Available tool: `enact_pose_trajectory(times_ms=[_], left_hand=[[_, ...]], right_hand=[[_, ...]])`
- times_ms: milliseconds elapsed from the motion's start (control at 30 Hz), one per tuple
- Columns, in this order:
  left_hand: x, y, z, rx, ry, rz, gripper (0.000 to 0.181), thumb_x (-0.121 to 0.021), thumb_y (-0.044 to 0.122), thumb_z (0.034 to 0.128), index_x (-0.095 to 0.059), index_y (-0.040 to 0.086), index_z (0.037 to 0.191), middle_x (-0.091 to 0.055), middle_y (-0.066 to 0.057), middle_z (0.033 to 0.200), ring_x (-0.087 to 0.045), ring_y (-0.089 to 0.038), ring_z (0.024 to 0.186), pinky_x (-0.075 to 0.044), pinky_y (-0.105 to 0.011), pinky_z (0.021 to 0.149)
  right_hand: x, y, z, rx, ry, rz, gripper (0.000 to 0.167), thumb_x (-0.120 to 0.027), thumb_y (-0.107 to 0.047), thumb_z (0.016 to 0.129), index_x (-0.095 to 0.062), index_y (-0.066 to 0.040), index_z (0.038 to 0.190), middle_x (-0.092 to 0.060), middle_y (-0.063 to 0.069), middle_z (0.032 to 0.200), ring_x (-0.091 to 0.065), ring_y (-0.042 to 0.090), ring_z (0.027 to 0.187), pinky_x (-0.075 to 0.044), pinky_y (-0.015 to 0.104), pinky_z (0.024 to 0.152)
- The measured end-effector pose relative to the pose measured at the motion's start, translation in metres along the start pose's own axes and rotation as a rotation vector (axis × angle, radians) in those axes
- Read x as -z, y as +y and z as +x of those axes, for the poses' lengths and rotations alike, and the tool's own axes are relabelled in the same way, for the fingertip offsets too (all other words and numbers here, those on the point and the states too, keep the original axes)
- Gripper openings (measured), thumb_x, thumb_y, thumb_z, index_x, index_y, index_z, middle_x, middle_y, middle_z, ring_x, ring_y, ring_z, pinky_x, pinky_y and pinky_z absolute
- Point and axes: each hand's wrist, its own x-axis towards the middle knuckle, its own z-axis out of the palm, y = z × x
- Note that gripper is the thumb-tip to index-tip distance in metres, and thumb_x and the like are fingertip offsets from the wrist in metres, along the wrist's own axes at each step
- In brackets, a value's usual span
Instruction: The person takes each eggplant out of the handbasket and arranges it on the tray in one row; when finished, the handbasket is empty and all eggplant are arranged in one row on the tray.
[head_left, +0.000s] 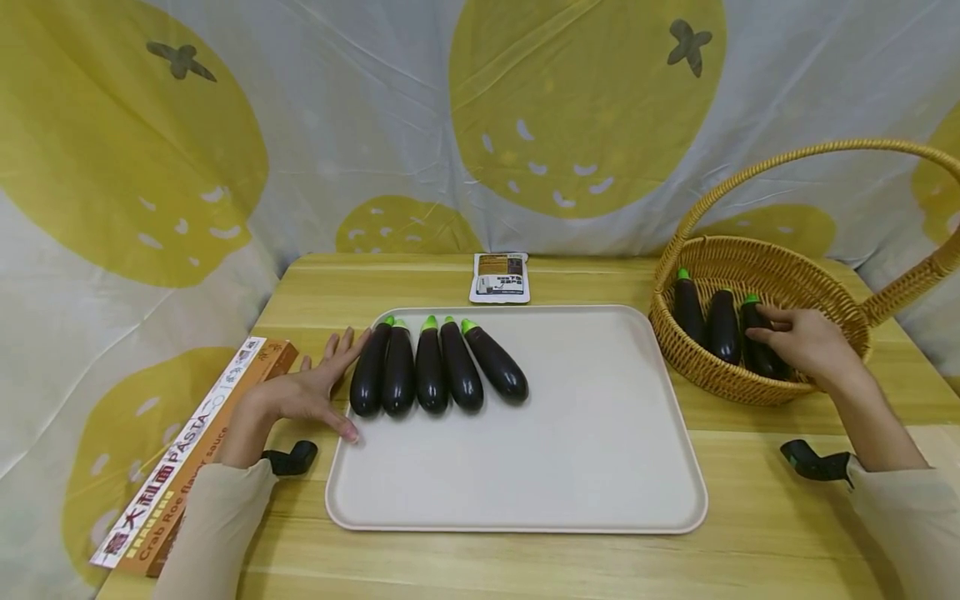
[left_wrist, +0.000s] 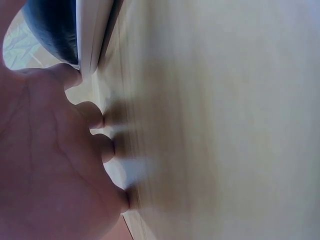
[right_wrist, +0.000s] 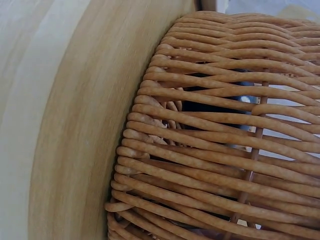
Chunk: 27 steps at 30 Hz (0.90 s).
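Note:
On the white tray [head_left: 592,433] several dark eggplants [head_left: 431,371] with green stems lie in a row at the left. My left hand [head_left: 303,396] is spread at the tray's left edge, thumb at the rim; in the left wrist view its fingertips [left_wrist: 107,147] touch the tabletop. Three eggplants sit inside the wicker basket [head_left: 697,379] at the right. Reaching over its rim, my right hand [head_left: 813,343] grips the rightmost eggplant [head_left: 759,350] near its stem. The basket's woven wall [right_wrist: 215,135] hides that hand in the right wrist view.
A long pasta box [head_left: 195,450] lies at the table's left edge, beside my left forearm. Behind the tray is a small printed packet [head_left: 500,278]. The basket's tall handle [head_left: 810,152] arches above its opening. A patterned cloth [head_left: 360,125] hangs behind the table.

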Motion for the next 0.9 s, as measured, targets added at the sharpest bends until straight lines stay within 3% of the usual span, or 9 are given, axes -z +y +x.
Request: enact_pose_trajectory(times_ms=[67, 267, 300, 433, 567, 733, 833, 900], left_hand=[[0.000, 0.000, 0.000, -0.002, 0.000, 0.000, 0.152, -0.099, 0.041, 0.0628, 0.010, 0.018, 0.167, 0.029, -0.030, 0.166, 0.032, -0.053, 0.150, 0.019, -0.084, 0.109], [0.000, -0.001, 0.000, -0.004, 0.001, 0.005, 0.152, -0.099, 0.041, 0.0627, 0.011, 0.019, 0.167, 0.029, -0.030, 0.166, 0.032, -0.053, 0.151, 0.019, -0.084, 0.109], [0.000, -0.001, 0.000, -0.004, 0.001, 0.005, 0.152, -0.099, 0.041, 0.0628, 0.011, 0.019, 0.167, 0.029, -0.030, 0.166, 0.032, -0.053, 0.151, 0.019, -0.084, 0.109], [0.000, -0.001, 0.000, -0.006, -0.001, 0.004, 0.152, -0.098, 0.041, 0.0632, 0.011, 0.018, 0.167, 0.029, -0.030, 0.166, 0.032, -0.053, 0.151, 0.019, -0.084, 0.109], [0.000, 0.000, 0.000, -0.008, -0.002, 0.005, 0.152, -0.098, 0.041, 0.0635, 0.011, 0.017, 0.167, 0.029, -0.029, 0.166, 0.032, -0.053, 0.150, 0.019, -0.084, 0.109], [0.000, 0.000, 0.000, -0.002, 0.001, 0.006, 0.152, -0.098, 0.041, 0.0633, 0.011, 0.018, 0.167, 0.029, -0.029, 0.166, 0.032, -0.053, 0.151, 0.019, -0.084, 0.109], [0.000, 0.000, 0.000, -0.001, 0.003, 0.006, 0.152, -0.098, 0.041, 0.0632, 0.011, 0.018, 0.167, 0.029, -0.029, 0.166, 0.032, -0.053, 0.151, 0.019, -0.084, 0.109], [0.000, 0.000, -0.001, -0.003, 0.005, 0.005, 0.152, -0.098, 0.041, 0.0630, 0.011, 0.018, 0.167, 0.029, -0.029, 0.166, 0.032, -0.053, 0.151, 0.019, -0.084, 0.109]], right_hand=[[0.000, 0.000, 0.000, -0.002, 0.000, 0.008, 0.069, -0.045, -0.036, 0.110, -0.025, 0.012, 0.156, -0.035, 0.049, 0.145, -0.055, 0.036, 0.079, -0.044, 0.041, 0.069], [-0.001, 0.000, -0.001, 0.011, 0.025, 0.012, 0.066, -0.045, -0.034, 0.110, -0.028, 0.013, 0.155, -0.037, 0.048, 0.144, -0.058, 0.041, 0.082, -0.045, 0.043, 0.071], [-0.001, 0.000, -0.001, 0.016, 0.034, 0.008, 0.066, -0.045, -0.033, 0.110, -0.029, 0.013, 0.154, -0.038, 0.048, 0.143, -0.059, 0.039, 0.082, -0.045, 0.042, 0.072], [0.000, -0.002, -0.002, 0.016, 0.059, 0.006, 0.064, -0.046, -0.033, 0.110, -0.031, 0.011, 0.154, -0.054, 0.046, 0.133, -0.043, 0.020, 0.058, -0.039, 0.033, 0.063], [0.002, -0.004, -0.003, 0.009, 0.091, 0.013, 0.065, -0.047, -0.037, 0.110, -0.032, 0.007, 0.156, -0.055, 0.045, 0.124, -0.041, 0.018, 0.058, -0.037, 0.033, 0.061], [0.006, -0.010, -0.006, 0.010, 0.153, 0.081, 0.069, -0.047, -0.046, 0.108, -0.031, -0.003, 0.160, -0.051, 0.041, 0.132, -0.031, 0.013, 0.046, -0.035, 0.035, 0.048], [0.013, -0.016, -0.010, 0.001, 0.176, 0.108, 0.073, -0.047, -0.053, 0.107, -0.030, -0.009, 0.162, -0.048, 0.041, 0.138, -0.037, 0.015, 0.054, -0.034, 0.036, 0.048], [0.018, -0.022, -0.014, -0.008, 0.183, 0.117, 0.074, -0.046, -0.056, 0.105, -0.029, -0.012, 0.163, -0.045, 0.040, 0.146, -0.046, 0.022, 0.071, -0.035, 0.037, 0.055]])
